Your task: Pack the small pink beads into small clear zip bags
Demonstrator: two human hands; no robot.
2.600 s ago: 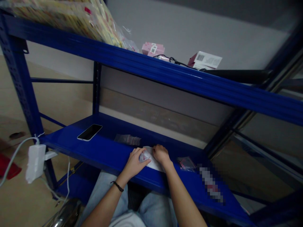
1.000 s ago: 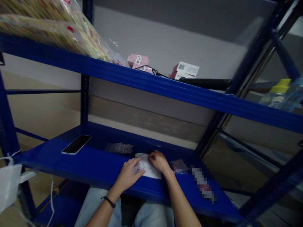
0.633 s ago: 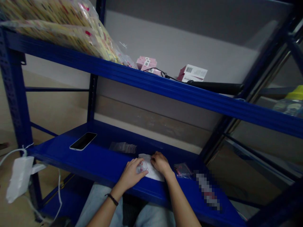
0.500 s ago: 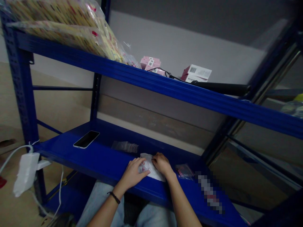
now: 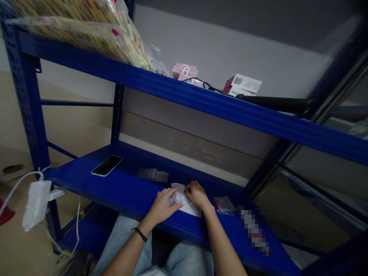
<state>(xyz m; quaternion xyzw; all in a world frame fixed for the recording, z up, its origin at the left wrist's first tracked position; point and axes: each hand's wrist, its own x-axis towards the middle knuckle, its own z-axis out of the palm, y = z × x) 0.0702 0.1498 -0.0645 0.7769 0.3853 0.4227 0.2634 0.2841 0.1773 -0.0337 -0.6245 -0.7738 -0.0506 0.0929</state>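
Note:
A white sheet (image 5: 191,208), of paper or cloth, lies on the blue shelf in front of me. My left hand (image 5: 164,206) rests over its left side, fingers stretched and thumb apart. Beside those fingers lies what looks like a thin beaded loop (image 5: 176,198) with small reddish beads. At the sheet's right side is my right hand (image 5: 197,194), its fingertips curled together; whatever they pinch is too small to make out. A clear bag of pinkish-red beads (image 5: 224,205) sits to the right. Behind my left hand are several small clear zip bags (image 5: 153,175).
On the blue shelf (image 5: 120,193), a phone (image 5: 107,165) lies at left and a blurred-out item (image 5: 255,232) at right. A white power strip (image 5: 36,205) hangs off the left end. Overhead, the upper shelf beam (image 5: 161,89) carries bagged goods (image 5: 86,36) and small boxes (image 5: 244,84).
The view has shifted slightly. Both hands stay at the sheet, with only slight finger movement visible.

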